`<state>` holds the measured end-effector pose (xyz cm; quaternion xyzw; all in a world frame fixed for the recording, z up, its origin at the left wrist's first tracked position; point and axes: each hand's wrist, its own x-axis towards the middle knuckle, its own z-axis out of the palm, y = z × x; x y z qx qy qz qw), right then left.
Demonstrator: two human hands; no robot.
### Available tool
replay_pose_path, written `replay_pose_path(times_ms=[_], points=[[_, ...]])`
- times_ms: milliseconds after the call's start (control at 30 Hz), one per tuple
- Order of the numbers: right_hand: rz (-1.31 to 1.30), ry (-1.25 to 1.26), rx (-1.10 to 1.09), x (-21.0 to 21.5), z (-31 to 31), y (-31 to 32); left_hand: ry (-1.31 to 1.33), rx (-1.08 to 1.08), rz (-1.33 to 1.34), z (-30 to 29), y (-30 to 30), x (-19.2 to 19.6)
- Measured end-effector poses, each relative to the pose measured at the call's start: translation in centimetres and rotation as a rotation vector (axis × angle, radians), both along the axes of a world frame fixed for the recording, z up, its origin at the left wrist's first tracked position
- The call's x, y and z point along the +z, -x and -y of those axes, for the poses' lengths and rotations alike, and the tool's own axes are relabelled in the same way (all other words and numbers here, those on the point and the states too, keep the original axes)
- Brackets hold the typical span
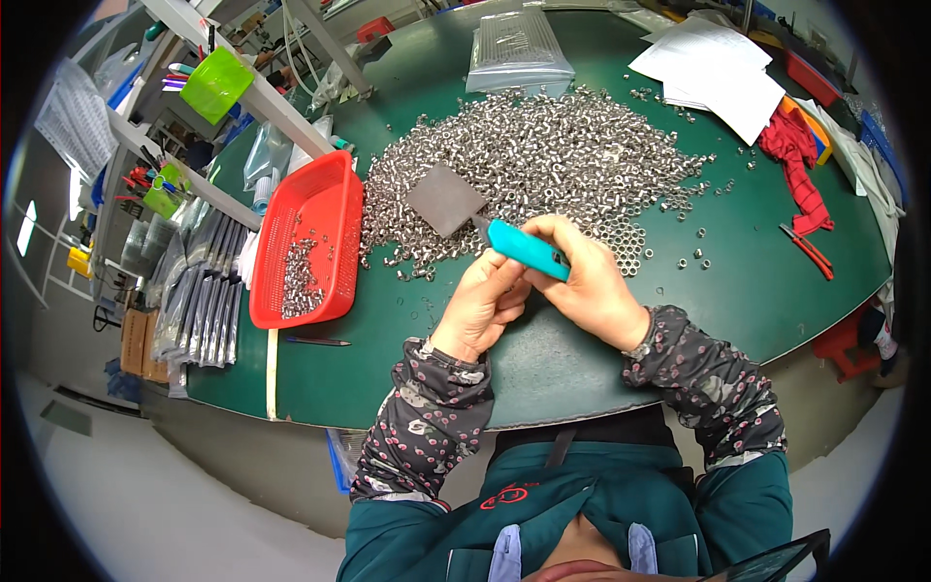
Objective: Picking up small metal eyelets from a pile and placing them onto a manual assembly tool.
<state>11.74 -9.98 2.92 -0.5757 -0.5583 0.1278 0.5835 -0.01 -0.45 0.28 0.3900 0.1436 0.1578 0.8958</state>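
My right hand (589, 288) is closed around a teal-handled tool (524, 249) with a short dark tip; its kind is not clear. The tip points up and left, next to a flat grey square plate (445, 200) on the heap of small metal nuts (553, 145). Just left of it, my left hand (483, 299) is closed, thumb and fingers pinched together under the tool's handle. Whatever the left fingers hold is hidden. Beside my right hand, several nuts (621, 242) lie flat, close together in a single layer.
To the left stands a red perforated basket (339, 242) with metal pieces inside. A dark pencil-like tool (318, 341) lies near the front edge. Farther back are a plastic-wrapped stack (520, 53) and white papers (713, 73). Red-handled pliers (807, 254) and a red cloth (797, 165) lie right.
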Motion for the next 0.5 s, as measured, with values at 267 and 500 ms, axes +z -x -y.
replay_pose_path(times_ms=[267, 500], points=[[0.162, 0.028, -0.114, -0.1, 1.2, -2.2, -0.11, 0.203, -0.009, -1.2, 0.2, -0.1], [-0.077, 0.346, -0.09, -0.6, 1.7, -5.4, 0.003, 0.254, 0.04, -2.1, 0.7, -0.4]])
